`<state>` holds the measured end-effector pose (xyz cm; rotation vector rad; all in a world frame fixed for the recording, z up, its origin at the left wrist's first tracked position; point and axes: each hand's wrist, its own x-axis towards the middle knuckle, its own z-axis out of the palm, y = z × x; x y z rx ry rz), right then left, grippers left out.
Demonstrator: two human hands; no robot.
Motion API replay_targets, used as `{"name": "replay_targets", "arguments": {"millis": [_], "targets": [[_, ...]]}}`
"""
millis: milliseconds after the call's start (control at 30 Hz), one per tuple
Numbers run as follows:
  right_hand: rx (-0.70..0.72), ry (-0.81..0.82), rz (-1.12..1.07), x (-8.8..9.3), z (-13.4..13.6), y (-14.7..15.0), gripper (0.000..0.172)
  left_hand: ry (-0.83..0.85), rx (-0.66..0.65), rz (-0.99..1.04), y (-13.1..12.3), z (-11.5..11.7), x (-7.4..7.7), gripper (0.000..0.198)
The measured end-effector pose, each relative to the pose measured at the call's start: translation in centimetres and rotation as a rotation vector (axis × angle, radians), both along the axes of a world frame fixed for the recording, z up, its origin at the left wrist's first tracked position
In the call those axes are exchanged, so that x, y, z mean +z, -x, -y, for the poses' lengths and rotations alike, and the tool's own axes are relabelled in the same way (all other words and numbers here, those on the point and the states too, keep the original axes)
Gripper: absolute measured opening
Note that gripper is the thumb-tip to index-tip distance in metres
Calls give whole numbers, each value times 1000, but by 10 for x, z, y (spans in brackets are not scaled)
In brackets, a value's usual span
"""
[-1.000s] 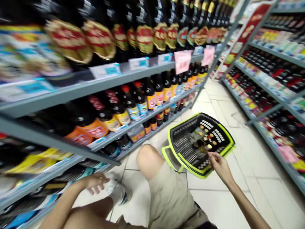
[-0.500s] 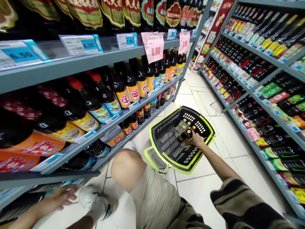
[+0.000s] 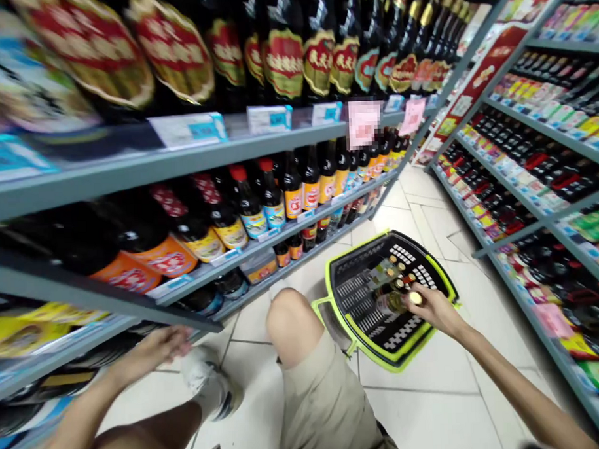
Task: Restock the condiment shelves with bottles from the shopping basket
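A black shopping basket [image 3: 347, 265] with a lime-green rim stands on the tiled floor ahead of my knee. Several glass bottles with pale yellow caps rest inside it. My right hand [image 3: 434, 309] reaches over its right side, fingers closed round the neck of a clear glass bottle [image 3: 391, 303] with a yellow cap, tilted low in the basket among the others. On the left, above a white shoe [image 3: 201, 375], my left hand [image 3: 161, 349] hangs near the lower shelf, its fingers loosely bent and partly blurred, with nothing visible in them.
Close on my left, a grey shelf unit [image 3: 257, 150] carries rows of dark sauce bottles and price tags. A slanting shelf edge [image 3: 135, 299] juts out near my left hand. Another bottle-filled shelf unit [image 3: 534, 203] lines the right side, with the tiled aisle [image 3: 417, 207] between.
The view has swung left, so the basket and shelves appear farther right and lower. My right hand has shifted slightly, and the bottle's yellow cap now shows at its fingers. My left fingers have drawn in.
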<state>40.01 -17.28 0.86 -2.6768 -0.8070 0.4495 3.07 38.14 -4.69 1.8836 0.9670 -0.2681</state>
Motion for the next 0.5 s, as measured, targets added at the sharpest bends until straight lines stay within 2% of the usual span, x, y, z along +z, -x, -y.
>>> {"name": "replay_targets", "arguments": {"millis": [67, 133, 233, 300, 367, 433, 500], "targets": [[64, -372, 14, 44, -11, 17, 20, -5, 51, 194, -16, 7, 17, 79], [29, -719, 96, 86, -41, 35, 24, -49, 114, 349, -36, 22, 38, 80], [45, -1263, 97, 136, -120, 61, 35, 35, 132, 572, -67, 65, 68, 76], [134, -1513, -81, 159, -183, 80, 45, 256, 162, 762, -82, 102, 86, 75], [232, -1617, -296, 175, -243, 102, 48, 628, 188, 869, -89, 133, 99, 78], [319, -1614, -488, 184, -292, 125, 49, 968, 128, 907, -84, 154, 108, 83], [385, -1564, -619, 187, -332, 144, 50, 1230, 39, 949, -69, 165, 113, 93]]}}
